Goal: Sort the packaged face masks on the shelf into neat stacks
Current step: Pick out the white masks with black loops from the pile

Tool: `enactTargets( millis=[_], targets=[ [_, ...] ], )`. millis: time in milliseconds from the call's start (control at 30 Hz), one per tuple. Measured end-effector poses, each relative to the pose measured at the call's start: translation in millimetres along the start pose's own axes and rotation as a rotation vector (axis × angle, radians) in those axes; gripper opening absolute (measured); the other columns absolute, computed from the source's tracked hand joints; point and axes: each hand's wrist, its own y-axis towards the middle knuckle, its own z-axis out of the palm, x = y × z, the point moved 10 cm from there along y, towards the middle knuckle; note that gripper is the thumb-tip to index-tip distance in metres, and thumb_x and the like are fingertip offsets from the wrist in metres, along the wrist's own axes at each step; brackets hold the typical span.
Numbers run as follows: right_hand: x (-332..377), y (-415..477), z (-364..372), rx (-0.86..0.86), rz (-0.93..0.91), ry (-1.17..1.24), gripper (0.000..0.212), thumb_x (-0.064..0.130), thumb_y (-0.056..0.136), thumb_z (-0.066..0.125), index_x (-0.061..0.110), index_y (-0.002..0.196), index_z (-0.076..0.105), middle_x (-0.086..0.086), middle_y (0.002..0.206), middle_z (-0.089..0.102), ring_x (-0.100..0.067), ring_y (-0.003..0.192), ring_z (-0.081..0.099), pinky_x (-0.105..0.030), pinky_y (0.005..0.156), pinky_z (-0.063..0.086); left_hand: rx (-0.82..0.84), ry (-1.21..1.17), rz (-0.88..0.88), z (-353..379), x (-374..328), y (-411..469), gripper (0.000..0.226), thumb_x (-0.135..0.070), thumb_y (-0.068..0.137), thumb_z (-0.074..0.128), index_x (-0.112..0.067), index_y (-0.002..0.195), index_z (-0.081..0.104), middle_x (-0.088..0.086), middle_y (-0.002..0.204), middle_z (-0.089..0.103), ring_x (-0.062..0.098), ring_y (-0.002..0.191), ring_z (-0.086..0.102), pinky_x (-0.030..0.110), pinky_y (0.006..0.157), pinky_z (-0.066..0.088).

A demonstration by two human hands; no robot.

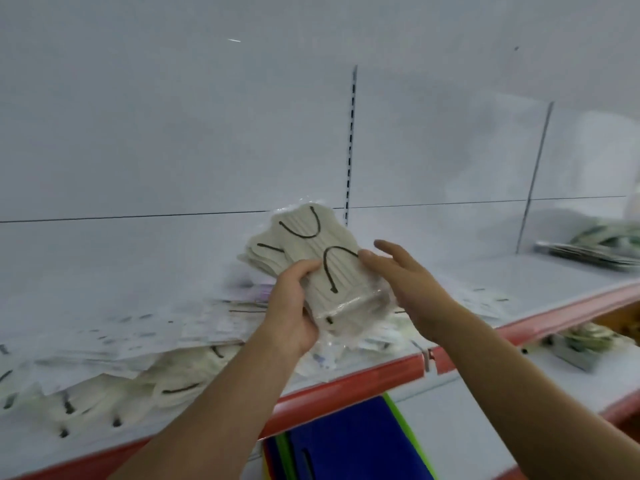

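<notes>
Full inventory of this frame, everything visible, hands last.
Mask pack: one, cream with black ear loops, clear wrap, held above the shelf.
Loose mask packs: many, count unclear, white and cream, piled on the shelf's left.
Shelf: one, white, red front edge.
Slotted upright: one, white, dark slots, back panel.
Green-patterned packets: small blurred stack, shelf's far right.
Blue sheet: one, green-edged, below the shelf.
Left hand: grips the pack's lower left.
Right hand: fingers straight, at the pack's right edge.

Blue flat item (353, 441) with green edge below the shelf's (346, 386) red front edge, slotted upright (350, 143) on white back panel (173, 133), clear divider (535, 174) toward the right end.
</notes>
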Motion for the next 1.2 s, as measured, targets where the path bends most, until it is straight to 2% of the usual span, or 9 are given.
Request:
enactTargets(
  millis=[67,133,233,400,567,667,867,967,1200],
  targets=[
    [-18.2,-2.1,-29.3,0.031,0.079,0.177,0.060,0.041,0.085,0.071,0.032,0.139,0.047,-0.001,0.130,0.061,-0.023,0.112,0.063,-0.045,0.099,0.050,0.065,0.027,-0.055,35.7,28.5,5.1,0.032,-0.018,0.089,0.056,-0.004,0.115,0.069,0.018,0.108,0.073,0.035,0.101,0.069,0.048,0.092,0.054],
    [-26.4,-3.7,-70.5,-0.038,0.069,0.250,0.051,0.020,0.087,0.070,0.022,0.135,0.053,-0.008,0.120,0.067,-0.027,0.104,0.068,-0.045,0.093,0.055,0.111,0.056,-0.105,71.1,59.8,13.3,0.035,-0.017,0.087,0.057,-0.003,0.117,0.068,0.020,0.110,0.072,0.039,0.103,0.068,0.051,0.093,0.053],
    [-42.1,-9.4,-143.7,-0.154,0.069,0.267,0.039,0.009,0.086,0.068,0.017,0.124,0.061,-0.011,0.110,0.071,-0.029,0.098,0.070,-0.043,0.087,0.057,0.183,0.096,-0.161,129.0,112.6,29.3,0.040,-0.018,0.086,0.057,-0.001,0.121,0.065,0.024,0.116,0.068,0.042,0.110,0.064,0.056,0.098,0.050],
    [-75.3,-17.8,-289.5,-0.312,0.091,0.208,0.036,0.009,0.085,0.069,0.020,0.119,0.063,-0.009,0.106,0.071,-0.028,0.094,0.071,-0.044,0.085,0.059,0.303,0.136,-0.304,238.1,225.9,55.9,0.041,-0.020,0.086,0.057,0.000,0.122,0.066,0.024,0.117,0.068,0.040,0.110,0.065,0.049,0.086,0.055],
    [-110.1,-26.9,-427.1,-0.404,0.127,0.212,0.033,0.009,0.088,0.067,0.024,0.116,0.059,-0.012,0.106,0.070,-0.033,0.094,0.071,-0.054,0.087,0.056,0.388,0.170,-0.384,337.9,333.9,89.1,0.048,-0.019,0.080,0.068,-0.006,0.126,0.064,0.019,0.119,0.069,0.039,0.112,0.065,0.055,0.100,0.048],
    [-130.2,-23.3,-492.1,-0.419,0.145,0.230,0.038,0.010,0.089,0.067,0.026,0.121,0.054,-0.010,0.106,0.069,-0.031,0.091,0.072,-0.047,0.079,0.060,0.403,0.211,-0.359,390.1,380.0,108.2,0.038,-0.016,0.085,0.065,-0.005,0.122,0.066,0.018,0.112,0.072,0.036,0.107,0.067,0.046,0.089,0.055],
    [-176.5,13.7,-592.9,-0.457,0.158,0.388,0.039,0.010,0.090,0.066,0.024,0.124,0.053,-0.010,0.107,0.069,-0.029,0.084,0.073,-0.036,0.062,0.060,0.418,0.293,-0.405,467.3,452.5,166.0,0.054,-0.020,0.074,0.077,-0.005,0.124,0.064,0.019,0.114,0.071,0.038,0.107,0.067,0.055,0.097,0.051],
    [-199.8,50.8,-640.0,-0.500,0.144,0.412,0.039,0.013,0.089,0.068,0.020,0.125,0.056,-0.011,0.105,0.072,-0.030,0.084,0.074,-0.040,0.067,0.060,0.417,0.299,-0.435,502.1,482.1,205.8,0.050,-0.023,0.079,0.076,-0.004,0.123,0.064,0.021,0.114,0.070,0.039,0.105,0.068,0.052,0.087,0.056],
    [-230.6,164.0,-739.4,-0.510,0.104,0.420,0.041,0.012,0.089,0.067,0.017,0.128,0.056,-0.013,0.106,0.072,-0.028,0.080,0.074,-0.038,0.066,0.059,0.459,0.490,-0.348,572.2,519.0,321.9,0.039,-0.032,0.090,0.066,-0.010,0.122,0.064,0.012,0.111,0.073,0.032,0.108,0.067,0.045,0.095,0.053]
  ],
)
